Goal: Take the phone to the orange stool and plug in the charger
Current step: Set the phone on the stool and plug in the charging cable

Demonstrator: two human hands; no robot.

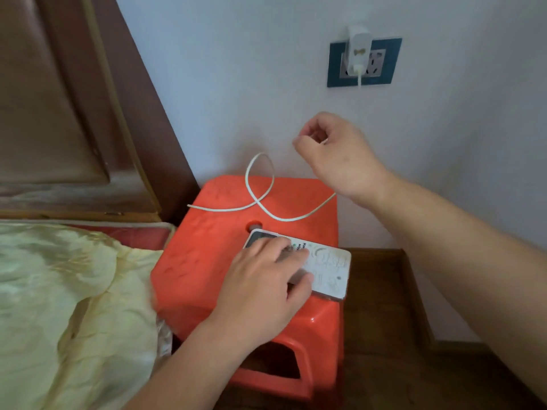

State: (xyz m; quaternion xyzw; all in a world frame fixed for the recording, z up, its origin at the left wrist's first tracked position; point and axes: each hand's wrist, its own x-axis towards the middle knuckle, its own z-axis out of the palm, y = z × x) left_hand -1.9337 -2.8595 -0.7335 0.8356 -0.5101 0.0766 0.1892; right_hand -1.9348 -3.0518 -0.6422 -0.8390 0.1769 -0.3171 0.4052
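Now, phone: the phone (319,263) lies face down on the near right corner of the orange stool (207,261), its pale patterned back up and its right end reaching the seat's right edge.
Left hand: the left hand (260,279) rests flat on the phone's left half, fingers spread over the back and the thumb at the near long edge, pressing rather than closing round it.
Right hand: the right hand (334,149) hangs in the air above the stool's far right corner, well apart from the phone, fingers curled in with thumb and forefinger pinched on a short bit of the white cable (260,199).
Cable: it loops once over the far part of the seat, one free end lying toward the stool's left edge, the other run passing off the right edge under the right wrist.
Charger: the white charger (358,51) sits in the wall socket (384,62), with cable dropping straight down from it.
Beside the stool: a yellow bedcover (59,291) touches the stool's left side.
Hard to make out: the phone's port, the cable's plug tip, and the stretch of cable behind the right hand.
Cut off: both arms leave the picture at the bottom and right.
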